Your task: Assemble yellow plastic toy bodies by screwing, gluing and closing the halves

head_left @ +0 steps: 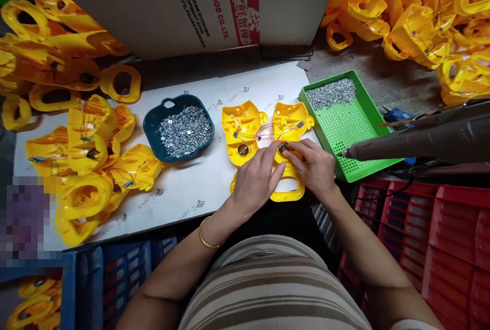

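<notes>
Two opened yellow plastic shell halves lie side by side in front of me, the left half and the right half, joined by thin red wires. A small round dark part sits at the lower end of the right half. My left hand and my right hand both close their fingertips on it. A similar round part rests in the left half. Beneath my hands is a yellow piece with an oval opening.
A dark teal bowl of small screws is left, near piled yellow shells. On the right stand a green tray holding metal bits and a dark tool. A large carton blocks the far side; red crates are lower right.
</notes>
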